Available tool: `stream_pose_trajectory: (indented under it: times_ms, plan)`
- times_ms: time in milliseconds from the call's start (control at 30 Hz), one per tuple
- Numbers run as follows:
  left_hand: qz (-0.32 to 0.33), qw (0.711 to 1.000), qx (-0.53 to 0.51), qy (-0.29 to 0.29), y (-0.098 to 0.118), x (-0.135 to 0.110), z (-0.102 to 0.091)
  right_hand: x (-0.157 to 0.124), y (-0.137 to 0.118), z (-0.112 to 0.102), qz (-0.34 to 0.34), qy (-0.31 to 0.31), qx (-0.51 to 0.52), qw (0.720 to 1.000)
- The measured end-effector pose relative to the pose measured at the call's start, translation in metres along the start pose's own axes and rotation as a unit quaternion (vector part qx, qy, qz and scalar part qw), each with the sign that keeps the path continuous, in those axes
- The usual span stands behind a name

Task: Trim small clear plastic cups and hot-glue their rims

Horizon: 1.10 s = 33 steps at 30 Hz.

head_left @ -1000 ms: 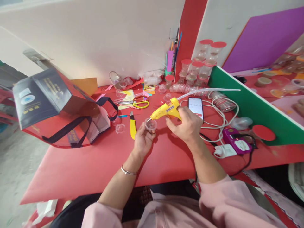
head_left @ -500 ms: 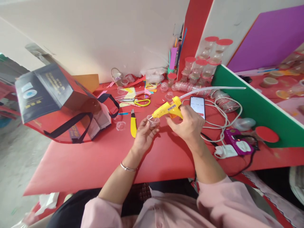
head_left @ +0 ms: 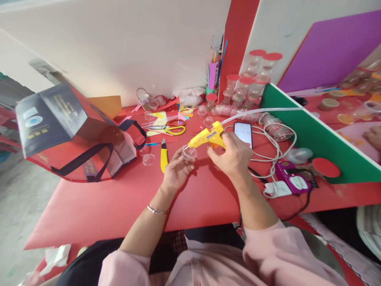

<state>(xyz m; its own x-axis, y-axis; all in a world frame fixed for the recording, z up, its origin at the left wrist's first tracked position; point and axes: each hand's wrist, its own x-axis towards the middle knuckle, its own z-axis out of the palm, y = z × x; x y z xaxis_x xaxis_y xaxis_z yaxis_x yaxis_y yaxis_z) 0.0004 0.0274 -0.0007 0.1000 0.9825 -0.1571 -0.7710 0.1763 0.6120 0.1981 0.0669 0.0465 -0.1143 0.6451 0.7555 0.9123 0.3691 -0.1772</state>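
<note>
My right hand [head_left: 233, 155] is wrapped round the handle of a yellow hot glue gun [head_left: 208, 136], its nozzle pointing left and down. A long clear glue stick [head_left: 262, 112] sticks out of the gun's back. In the fingers of my left hand [head_left: 177, 170] rests a small clear plastic cup [head_left: 189, 154], and the nozzle tip is at the cup's rim; whether it touches I cannot tell. A yellow utility knife [head_left: 164, 156] lies just left of that hand. Beyond it are scissors with red and yellow handles [head_left: 171, 128].
A red bag [head_left: 80, 143] stands at the left. Behind lie paper scraps and stacked clear cups [head_left: 190, 100]. To the right are a phone [head_left: 243, 134], coiled white cable, a purple power socket [head_left: 293, 176], red-lidded containers [head_left: 238, 93] and a green divider [head_left: 315, 143]. Another person's hand [head_left: 373, 137] shows at the far right.
The view has shifted slightly, so everything sits a little further left. The nozzle has moved along the cup's rim to its far left side. Both hands keep their holds.
</note>
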Motion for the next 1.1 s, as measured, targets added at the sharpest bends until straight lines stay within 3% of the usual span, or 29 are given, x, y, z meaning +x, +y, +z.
stream_pose_trajectory:
  times_ms: [833,1100]
  plan:
    - [-0.029,0.999,-0.018,0.022,-0.0003,0.0017,-0.0004,-0.0006,-0.0035,-0.0033,-0.022,-0.005,0.015,1.0]
    - [-0.038,0.998,-0.024,0.035,0.0023,0.0027,-0.0009,0.0016,-0.0053,-0.0056,0.015,-0.01,0.078,0.997]
